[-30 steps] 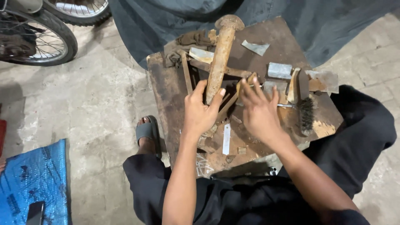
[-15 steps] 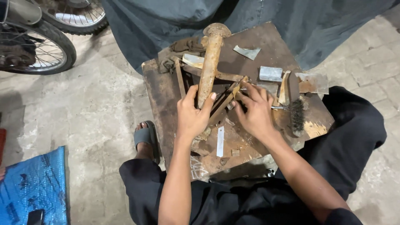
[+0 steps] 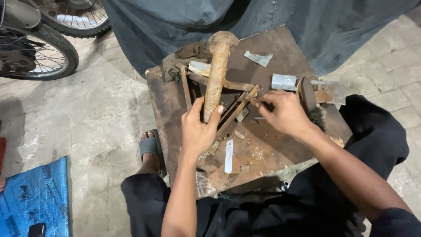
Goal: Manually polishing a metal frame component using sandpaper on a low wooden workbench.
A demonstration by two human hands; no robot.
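Hands settle on the rusty bar and the thin strips

Wheels of a parked motorbike (image 3: 41, 52) stand at the far left on the concrete floor, and a crinkled blue plastic sheet (image 3: 33, 199) lies in the lower left corner; it is the only wrapping-like thing about, and no label or sign shows on it or anywhere else. A grey sandal (image 3: 151, 147) peeks out beside the dark, scarred wooden surface (image 3: 171, 109).

Compared with a second ago, the left hand (image 3: 199, 131) has slid a little down the thick rusty iron bar with a mushroomed head (image 3: 216, 74) and now grips its lower end, thumb on one side and fingers on the other. The bar itself has hardly shifted; it lies lengthwise on the surface, head pointing away from the person. A pale narrow metal strip (image 3: 229, 156) lies loose just below that hand.

The right hand (image 3: 283, 114) has drawn back to the right and is closed in a pinch on the end of the thin rusty metal strips (image 3: 239, 107) that lean against the bar. Judging by that, the fiddling has turned into a firmer hold on both pieces.

Farther right sit a small grey metal block (image 3: 284, 81) and a dark-bristled wire brush (image 3: 309, 101), with a torn grey scrap (image 3: 258, 58) behind them.
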